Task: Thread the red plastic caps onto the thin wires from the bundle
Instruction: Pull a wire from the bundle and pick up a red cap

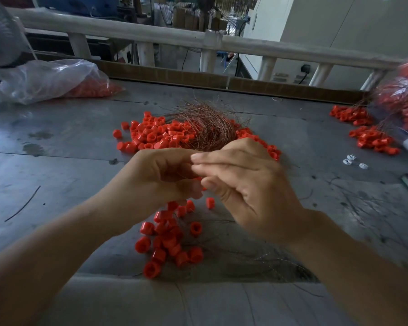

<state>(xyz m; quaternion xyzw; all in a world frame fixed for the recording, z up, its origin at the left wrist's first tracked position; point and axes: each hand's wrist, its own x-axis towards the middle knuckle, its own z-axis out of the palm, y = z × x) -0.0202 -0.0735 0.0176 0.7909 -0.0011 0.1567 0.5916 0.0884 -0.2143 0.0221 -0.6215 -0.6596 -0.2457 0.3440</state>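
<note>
The task looks partway done. A cluster of threaded caps (170, 234) trails down from the hands onto the near counter (57, 142), and what look like finished clusters (372, 137) lie at the far right. Much is left: a heap of loose caps (149, 135) and the wire bundle (205, 128) sit just beyond the hands. The left hand (165, 175) keeps a narrow, curled grip, apparently holding the threaded caps by their wires. The right hand (240, 184) pinches a red cap (199, 178), only a sliver of it showing. No writing can be read.
</note>
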